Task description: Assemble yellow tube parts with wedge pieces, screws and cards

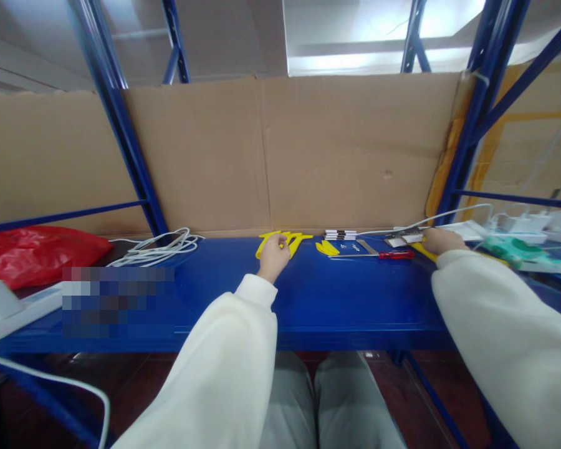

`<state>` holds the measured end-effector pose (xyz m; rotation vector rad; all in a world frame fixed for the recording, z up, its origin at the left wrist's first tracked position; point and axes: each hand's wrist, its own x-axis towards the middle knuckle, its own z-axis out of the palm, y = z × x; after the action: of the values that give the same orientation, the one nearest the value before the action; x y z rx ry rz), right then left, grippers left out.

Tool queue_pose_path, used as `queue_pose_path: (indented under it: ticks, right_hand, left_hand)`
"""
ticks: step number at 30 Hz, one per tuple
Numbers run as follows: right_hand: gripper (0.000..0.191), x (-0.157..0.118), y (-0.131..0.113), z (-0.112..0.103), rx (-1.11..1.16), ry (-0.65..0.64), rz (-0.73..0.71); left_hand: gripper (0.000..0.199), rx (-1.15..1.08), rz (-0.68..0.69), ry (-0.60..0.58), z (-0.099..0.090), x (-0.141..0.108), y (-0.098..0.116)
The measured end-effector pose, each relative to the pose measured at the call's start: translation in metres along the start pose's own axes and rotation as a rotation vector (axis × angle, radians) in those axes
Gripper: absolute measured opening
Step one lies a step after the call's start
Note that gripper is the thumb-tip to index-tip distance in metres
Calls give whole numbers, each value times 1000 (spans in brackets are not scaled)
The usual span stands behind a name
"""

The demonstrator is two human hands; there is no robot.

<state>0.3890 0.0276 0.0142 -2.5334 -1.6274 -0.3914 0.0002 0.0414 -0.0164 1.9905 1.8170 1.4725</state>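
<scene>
Near the back of the blue shelf (346,299), my left hand (275,254) is over several yellow plastic pieces (297,244), its fingers bent together; what is between them is too small to tell. My right hand (442,241) is closed at the shelf's right side, beside a metal tool (402,238) and a yellow strip (424,252); its fingertips are hidden. Between the hands lie small yellow parts (327,249), a stack of black-and-white pieces (340,235), tiny metal bits (355,247) and a screwdriver with a red handle (396,255).
A red plastic bag (42,252) and coiled white cable (161,247) lie on the left, near a white power strip (23,315). Green material (518,251) and white plugs are at the right. Cardboard (331,156) stands behind the shelf between blue posts (133,149).
</scene>
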Motion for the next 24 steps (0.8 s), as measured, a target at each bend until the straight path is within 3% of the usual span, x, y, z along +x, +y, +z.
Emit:
queue_pose_path:
  ticks: [3, 11, 24]
  right_hand:
    - [46, -3, -6, 7, 3, 2, 36]
    - [44, 12, -3, 37, -44, 165, -18]
    - [41, 17, -3, 47, 5, 244, -12]
  left_hand:
    - [20, -10, -9, -13, 0, 0, 0]
    - [20, -34, 1, -6, 5, 0, -3]
    - [21, 34, -27, -26, -5, -3, 5]
